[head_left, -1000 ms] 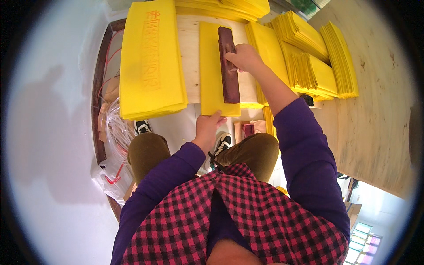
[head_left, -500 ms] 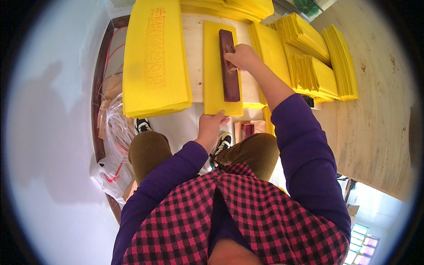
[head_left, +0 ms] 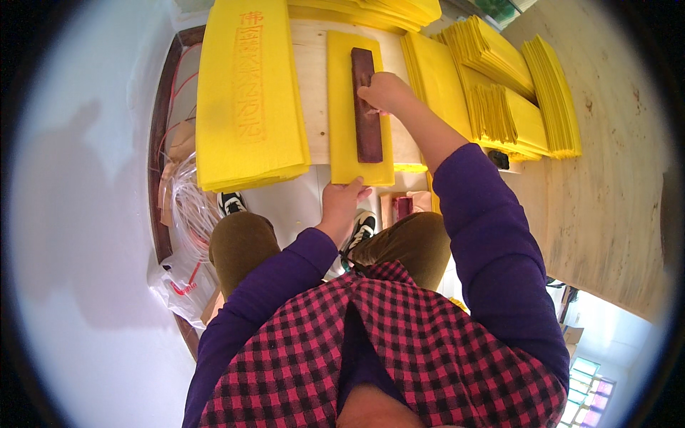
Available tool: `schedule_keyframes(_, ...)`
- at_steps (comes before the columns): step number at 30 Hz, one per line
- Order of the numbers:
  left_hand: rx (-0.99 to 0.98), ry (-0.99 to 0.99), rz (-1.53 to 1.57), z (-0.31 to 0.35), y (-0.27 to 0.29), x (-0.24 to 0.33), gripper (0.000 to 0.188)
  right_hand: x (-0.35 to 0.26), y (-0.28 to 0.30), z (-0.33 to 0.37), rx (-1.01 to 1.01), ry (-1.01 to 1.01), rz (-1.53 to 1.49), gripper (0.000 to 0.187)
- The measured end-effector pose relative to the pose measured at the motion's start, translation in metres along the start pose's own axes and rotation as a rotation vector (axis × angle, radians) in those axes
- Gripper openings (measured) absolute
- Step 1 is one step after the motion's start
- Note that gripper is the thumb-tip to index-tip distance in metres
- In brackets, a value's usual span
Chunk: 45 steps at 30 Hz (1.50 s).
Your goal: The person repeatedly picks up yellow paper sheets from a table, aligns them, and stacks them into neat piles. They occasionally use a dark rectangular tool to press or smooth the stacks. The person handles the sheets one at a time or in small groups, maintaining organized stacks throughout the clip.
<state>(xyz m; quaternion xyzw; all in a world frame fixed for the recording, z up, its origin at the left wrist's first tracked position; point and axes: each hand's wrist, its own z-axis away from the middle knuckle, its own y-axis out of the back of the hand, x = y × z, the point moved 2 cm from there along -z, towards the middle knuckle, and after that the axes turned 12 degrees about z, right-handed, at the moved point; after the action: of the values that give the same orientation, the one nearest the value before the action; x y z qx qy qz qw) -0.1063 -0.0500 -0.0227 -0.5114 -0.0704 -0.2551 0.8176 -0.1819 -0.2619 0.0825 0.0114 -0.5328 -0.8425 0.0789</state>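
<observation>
A narrow stack of yellow paper sheets [head_left: 359,114] lies lengthwise on the pale wooden bench [head_left: 314,93], its near end reaching the bench's front edge. A dark reddish-brown wooden block [head_left: 366,107] rests along the middle of this stack. The right hand [head_left: 384,91] is laid over the block's right side near its far half, fingers curled against it; whether the block is truly clasped or only pressed cannot be told. The left hand [head_left: 341,201] is closed lightly on the near edge of the same stack, thumb on top, pinning it at the bench edge.

The step in hand appears to be the pressing or stamping of the top sheet, with the block being steadied and the paper held from sliding. The next move would call for even downward pressure along the block, kept parallel to the stack's long edges, while the near edge is kept pinned.

Just to the left, a wider stack of yellow sheets printed with a red column of characters [head_left: 246,100] overhangs the bench front. To the right, fanned bundles of folded yellow paper [head_left: 499,93] are piled. Below, a white plastic bag [head_left: 182,282] lies on the floor.
</observation>
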Motion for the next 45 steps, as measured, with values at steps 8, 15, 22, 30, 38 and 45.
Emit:
schedule_keyframes(8,0.035,0.023,-0.020,0.003,-0.005,0.004,0.018,0.002,-0.015,-0.018,-0.083,0.164,0.189,0.028)
schedule_keyframes(15,-0.023,0.070,0.040,0.010,-0.005,0.007,0.020,0.003,-0.025,-0.019,0.082,0.240,0.395,0.029)
schedule_keyframes(22,-0.060,0.057,-0.052,0.009,-0.001,0.010,0.022,0.007,-0.030,-0.014,0.151,0.098,0.260,0.035)
schedule_keyframes(30,-0.077,0.051,-0.082,0.008,0.004,0.012,0.021,0.017,0.026,0.034,0.209,-0.058,-0.196,0.044)
schedule_keyframes(38,-0.062,0.051,-0.101,0.004,0.008,0.011,0.019,0.093,0.079,0.162,0.730,0.073,-0.018,0.046)
schedule_keyframes(45,-0.078,0.070,-0.131,0.004,0.018,0.007,0.019,0.161,0.006,0.273,0.590,0.001,-0.111,0.031)
